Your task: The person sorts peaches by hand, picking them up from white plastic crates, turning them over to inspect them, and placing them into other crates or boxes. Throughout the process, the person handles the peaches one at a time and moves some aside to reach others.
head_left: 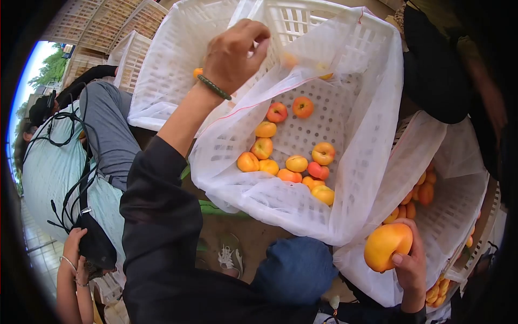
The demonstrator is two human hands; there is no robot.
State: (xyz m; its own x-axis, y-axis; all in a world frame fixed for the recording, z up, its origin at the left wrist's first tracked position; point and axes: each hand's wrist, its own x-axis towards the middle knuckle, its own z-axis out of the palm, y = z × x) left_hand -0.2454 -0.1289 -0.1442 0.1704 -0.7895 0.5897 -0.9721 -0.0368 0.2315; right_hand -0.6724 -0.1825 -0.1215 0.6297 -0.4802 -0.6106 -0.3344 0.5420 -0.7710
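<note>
My left hand [237, 54], with a dark bracelet at its wrist, is over the rims between two white crates. Its fingers are curled together, and what they hold, if anything, is hidden. In my right hand [411, 262] is a large yellow-orange fruit [387, 247], raised at the edge of the right-hand crate [448, 216]. The middle crate [345, 129] has a white mesh liner and several loose orange and red fruits [302, 107] on its perforated floor. More orange fruits [426, 193] lie in the right-hand crate.
A lined crate [162, 81] at the upper left has an orange fruit near its side. Another person [65, 173] in a pale top sits at the left, with black cables and a pouch. Dark clothing [431, 65] shows at the upper right. Crates [91, 24] are stacked behind.
</note>
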